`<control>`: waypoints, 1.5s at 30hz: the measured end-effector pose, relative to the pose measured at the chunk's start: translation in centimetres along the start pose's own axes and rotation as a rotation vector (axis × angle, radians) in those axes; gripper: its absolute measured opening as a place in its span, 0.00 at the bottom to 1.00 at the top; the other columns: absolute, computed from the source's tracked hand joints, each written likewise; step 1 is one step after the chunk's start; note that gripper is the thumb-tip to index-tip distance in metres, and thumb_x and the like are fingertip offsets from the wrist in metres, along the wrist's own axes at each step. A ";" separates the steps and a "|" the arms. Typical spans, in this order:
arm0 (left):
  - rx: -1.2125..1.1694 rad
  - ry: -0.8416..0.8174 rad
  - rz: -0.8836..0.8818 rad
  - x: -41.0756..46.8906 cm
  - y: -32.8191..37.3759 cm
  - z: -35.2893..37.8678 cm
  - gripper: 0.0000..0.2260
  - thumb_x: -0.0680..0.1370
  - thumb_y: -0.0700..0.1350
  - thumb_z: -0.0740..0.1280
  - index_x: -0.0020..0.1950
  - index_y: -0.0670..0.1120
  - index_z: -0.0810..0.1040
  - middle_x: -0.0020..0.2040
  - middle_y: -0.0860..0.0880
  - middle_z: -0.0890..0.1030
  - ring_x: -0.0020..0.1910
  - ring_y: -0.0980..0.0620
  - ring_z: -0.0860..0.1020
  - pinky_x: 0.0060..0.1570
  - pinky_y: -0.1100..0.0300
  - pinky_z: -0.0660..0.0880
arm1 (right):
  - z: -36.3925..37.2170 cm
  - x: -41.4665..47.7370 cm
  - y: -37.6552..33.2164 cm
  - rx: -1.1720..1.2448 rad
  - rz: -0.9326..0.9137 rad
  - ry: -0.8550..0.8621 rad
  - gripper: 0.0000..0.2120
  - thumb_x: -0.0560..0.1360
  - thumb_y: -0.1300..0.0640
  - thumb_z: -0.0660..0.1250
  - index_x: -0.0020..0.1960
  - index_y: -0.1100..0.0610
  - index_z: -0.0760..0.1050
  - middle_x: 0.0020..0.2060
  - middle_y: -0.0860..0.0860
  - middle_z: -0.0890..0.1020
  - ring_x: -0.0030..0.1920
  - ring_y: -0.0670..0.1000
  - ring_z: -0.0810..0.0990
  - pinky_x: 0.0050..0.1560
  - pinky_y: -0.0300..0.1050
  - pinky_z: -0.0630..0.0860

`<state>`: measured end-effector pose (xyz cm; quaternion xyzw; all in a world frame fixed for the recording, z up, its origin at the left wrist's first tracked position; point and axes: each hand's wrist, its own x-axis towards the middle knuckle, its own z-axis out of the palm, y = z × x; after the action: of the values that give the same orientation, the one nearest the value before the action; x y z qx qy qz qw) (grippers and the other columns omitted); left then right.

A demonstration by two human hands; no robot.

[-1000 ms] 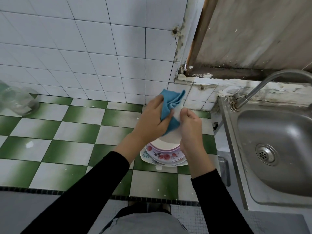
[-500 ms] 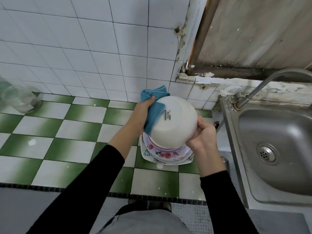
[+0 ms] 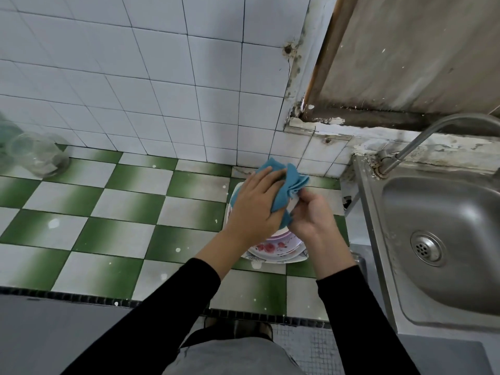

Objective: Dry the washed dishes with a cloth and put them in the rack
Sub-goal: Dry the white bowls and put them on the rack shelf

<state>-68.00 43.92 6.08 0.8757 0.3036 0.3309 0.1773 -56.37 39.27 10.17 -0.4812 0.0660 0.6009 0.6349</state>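
- Both hands are up over the counter, two of them, black sleeves. Left hand (image 3: 254, 207) lies on top with the one blue cloth (image 3: 287, 192) bunched in its grip, pressed down onto the bowl. Right hand (image 3: 311, 217) is curled round the bowl's near edge.
- One white bowl (image 3: 294, 204), held in the air just above the stack of plates. It's almost all hidden by cloth and hands, so only slivers of white show.
- White tiled wall (image 3: 135, 77) takes up the whole back, grimy in the corner.
- Green-and-white checked counter (image 3: 135, 201), cut off on the left.
- One steel sink (image 3: 405, 212) on the right, far side chopped off by the edge of view.
- Stack of plates (image 3: 273, 247) on the counter right under the hands, beside the sink. A flowered one is on top. I make out about three rims, but the wrists cover most of it, so no real count.
- Clear jars (image 3: 38, 158) far left against the wall, blurry and partly cut off. Could be two, can't say.
- One tap (image 3: 411, 144) arching over the sink, spout end out of view.
- One drain (image 3: 428, 246) in the basin.
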 end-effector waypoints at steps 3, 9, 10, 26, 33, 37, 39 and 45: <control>-0.156 -0.129 -0.212 1.1 0.4 -1.5 0.15 0.82 0.47 0.60 0.66 0.44 0.76 0.63 0.46 0.77 0.62 0.48 0.73 0.65 0.52 0.68 | -0.1 -0.6 0.3 -0.217 -0.028 -0.021 0.13 0.85 0.59 0.56 0.57 0.61 0.78 0.36 0.53 0.86 0.36 0.50 0.85 0.36 0.44 0.81; -0.726 -0.299 -0.927 2.5 -1.0 -4.4 0.16 0.81 0.59 0.59 0.58 0.50 0.76 0.55 0.46 0.80 0.56 0.46 0.78 0.63 0.49 0.71 | -0.8 -0.5 -0.9 -0.369 -0.170 0.049 0.10 0.83 0.55 0.62 0.51 0.60 0.80 0.36 0.50 0.86 0.42 0.52 0.83 0.42 0.48 0.77; -0.792 -0.264 -0.997 2.3 -1.3 -4.6 0.16 0.80 0.60 0.59 0.56 0.51 0.77 0.54 0.46 0.81 0.54 0.46 0.78 0.62 0.50 0.72 | -0.9 -0.5 -1.0 -0.335 -0.179 0.054 0.10 0.83 0.55 0.62 0.50 0.59 0.80 0.38 0.51 0.86 0.44 0.53 0.83 0.42 0.49 0.77; -0.680 0.170 -0.593 -4.3 -0.5 0.2 0.33 0.77 0.66 0.60 0.69 0.41 0.66 0.56 0.46 0.76 0.52 0.51 0.77 0.47 0.63 0.77 | -0.4 -0.2 0.5 0.540 -0.130 0.012 0.13 0.85 0.61 0.54 0.52 0.64 0.75 0.36 0.59 0.86 0.36 0.54 0.87 0.41 0.46 0.84; -0.057 0.168 0.031 -2.6 -2.5 -0.8 0.31 0.76 0.39 0.70 0.76 0.42 0.60 0.76 0.42 0.63 0.77 0.40 0.58 0.71 0.38 0.63 | 0.4 -0.5 -0.7 0.464 -0.061 -0.019 0.14 0.85 0.66 0.52 0.65 0.72 0.70 0.47 0.65 0.81 0.59 0.60 0.81 0.54 0.51 0.80; 0.035 0.260 0.086 -0.9 -3.8 -2.7 0.25 0.74 0.29 0.67 0.70 0.41 0.72 0.70 0.45 0.74 0.71 0.45 0.71 0.65 0.46 0.73 | 0.4 -0.7 -0.7 0.317 0.062 -0.068 0.14 0.85 0.63 0.53 0.62 0.73 0.70 0.45 0.68 0.83 0.55 0.61 0.84 0.50 0.54 0.81; 0.014 0.280 0.014 -0.2 -4.1 -3.2 0.25 0.73 0.29 0.65 0.69 0.43 0.74 0.68 0.47 0.76 0.67 0.48 0.75 0.63 0.51 0.75 | -0.1 -0.9 -0.4 0.148 0.103 -0.112 0.18 0.86 0.56 0.55 0.61 0.71 0.72 0.46 0.66 0.85 0.45 0.59 0.87 0.44 0.54 0.84; -0.155 0.312 -0.353 0.0 -4.2 -3.5 0.22 0.75 0.31 0.64 0.67 0.45 0.76 0.47 0.51 0.82 0.35 0.57 0.75 0.36 0.69 0.70 | -3.0 -0.1 -0.3 -0.399 -0.106 0.054 0.21 0.81 0.41 0.62 0.41 0.58 0.76 0.27 0.50 0.78 0.30 0.49 0.78 0.34 0.42 0.75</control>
<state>-72.14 47.50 6.41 0.7314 0.4492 0.4483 0.2498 -54.67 37.14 8.81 -0.6162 -0.0629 0.5547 0.5555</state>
